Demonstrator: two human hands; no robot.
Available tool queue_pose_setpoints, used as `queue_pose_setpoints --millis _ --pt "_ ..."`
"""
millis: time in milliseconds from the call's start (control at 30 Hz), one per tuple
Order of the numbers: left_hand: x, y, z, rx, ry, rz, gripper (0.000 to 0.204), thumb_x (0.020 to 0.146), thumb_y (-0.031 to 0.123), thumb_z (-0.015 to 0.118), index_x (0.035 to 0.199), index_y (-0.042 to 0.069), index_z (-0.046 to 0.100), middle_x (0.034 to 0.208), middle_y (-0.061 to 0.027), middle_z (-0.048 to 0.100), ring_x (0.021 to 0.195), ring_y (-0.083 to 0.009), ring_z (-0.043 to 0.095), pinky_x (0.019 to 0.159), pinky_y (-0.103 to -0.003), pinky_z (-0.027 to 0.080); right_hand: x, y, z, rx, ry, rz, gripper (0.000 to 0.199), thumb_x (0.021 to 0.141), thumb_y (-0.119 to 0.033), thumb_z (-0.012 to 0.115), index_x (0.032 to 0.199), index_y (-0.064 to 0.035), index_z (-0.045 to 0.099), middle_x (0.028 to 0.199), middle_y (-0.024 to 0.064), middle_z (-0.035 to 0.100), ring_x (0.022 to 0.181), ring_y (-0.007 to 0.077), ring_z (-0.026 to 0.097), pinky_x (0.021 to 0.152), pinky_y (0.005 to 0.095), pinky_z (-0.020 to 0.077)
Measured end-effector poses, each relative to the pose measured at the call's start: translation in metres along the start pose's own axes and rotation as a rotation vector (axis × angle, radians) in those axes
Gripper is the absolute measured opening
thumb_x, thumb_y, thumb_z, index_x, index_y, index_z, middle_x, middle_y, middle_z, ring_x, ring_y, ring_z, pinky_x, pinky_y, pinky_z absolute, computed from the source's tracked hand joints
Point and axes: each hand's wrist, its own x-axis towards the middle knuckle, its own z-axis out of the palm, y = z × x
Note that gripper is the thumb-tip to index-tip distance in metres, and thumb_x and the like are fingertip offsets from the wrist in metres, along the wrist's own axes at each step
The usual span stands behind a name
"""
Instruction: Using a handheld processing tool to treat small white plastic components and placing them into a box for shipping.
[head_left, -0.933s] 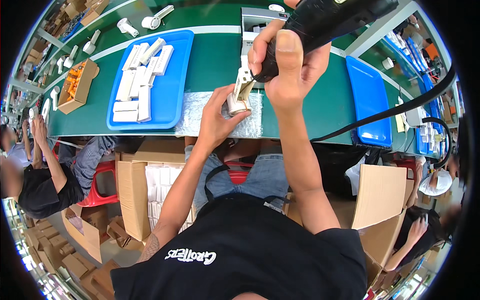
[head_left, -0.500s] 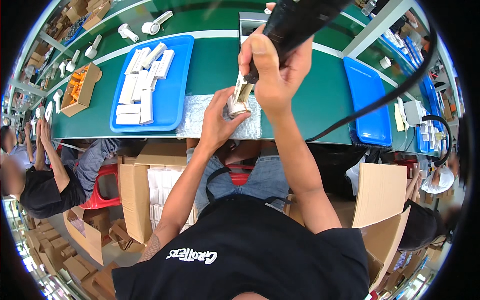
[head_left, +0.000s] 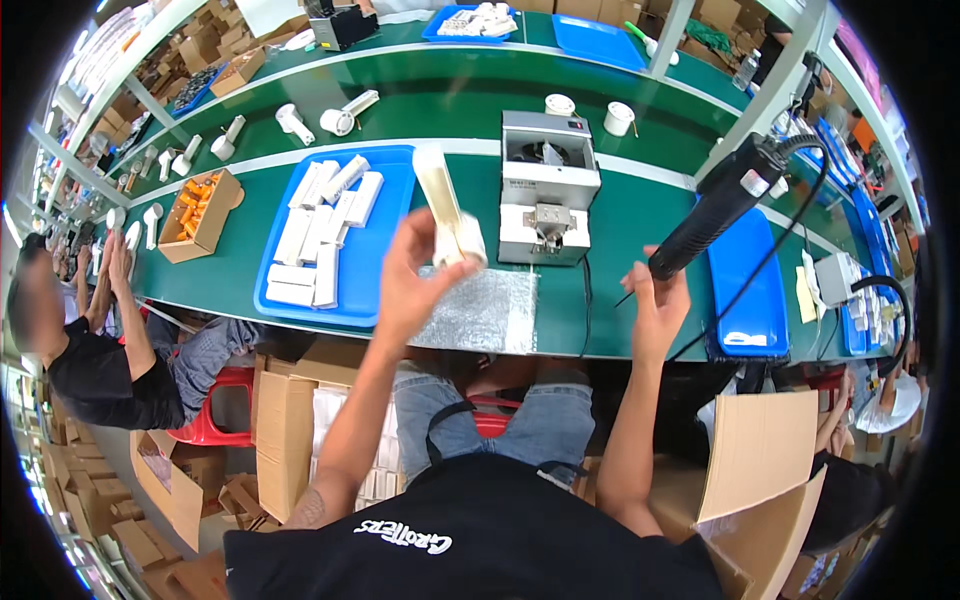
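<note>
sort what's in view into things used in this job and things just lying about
Likely in use:
- white part in the left hand
- black corded tool in the right hand
- perhaps grey machine
- perhaps near blue tray at left

Seemingly lying about:
- box of orange pieces
- clear bottle

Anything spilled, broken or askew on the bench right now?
No spill or obvious damage shows. The white oblong pieces in the left-side blue tray lie at mixed angles, so they look untidy, not clearly wrong.

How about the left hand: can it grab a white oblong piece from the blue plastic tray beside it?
Probably not while the left hand grips the long white plastic part; otherwise, the way to the pieces looks free.
</note>
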Motion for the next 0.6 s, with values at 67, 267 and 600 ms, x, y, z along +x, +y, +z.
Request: queue_pose_setpoints --millis 67,267,600 --pt "0.052 0.009 -0.002 -0.087 0.045 -0.021 0.067 0.087 0.015 0.091 0.142 -0.002 0.055 0.127 -0.0142 0.071 0.114 -0.0211 0.071 0.099 -0.035 0.058 -0.006 0.056 -0.023 -0.040 0.010 0.008 0.014 0.108 -0.009 0.062 0.114 0.0031 0.064 0.087 0.0044 0.064 0.082 0.0117 0.064 0.077 0.0274 0.0516" --pt "0.255 -0.083 -0.030 0.232 0.037 -0.172 0.082 0.084 0.059 0.089 0.127 -0.007 0.064 0.092 -0.0108 0.074 0.080 -0.0155 0.070 0.070 -0.030 0.055 0.000 0.071 -0.020 -0.217 -0.008 0.049 0.014 0.111 -0.010 0.057 0.105 0.0016 0.063 0.087 0.0051 0.067 0.084 0.0123 0.063 0.083 0.0286 0.0500" --pt "0.342 -0.171 -0.092 0.468 0.002 -0.356 0.076 0.086 0.054 0.086 0.129 -0.006 0.070 0.106 -0.0157 0.075 0.097 -0.0251 0.073 0.079 -0.041 0.060 -0.007 0.066 -0.019 -0.189 -0.062 0.110 0.010 0.108 -0.006 0.059 0.104 0.0018 0.063 0.091 0.0045 0.068 0.088 0.0108 0.064 0.083 0.0267 0.0496"
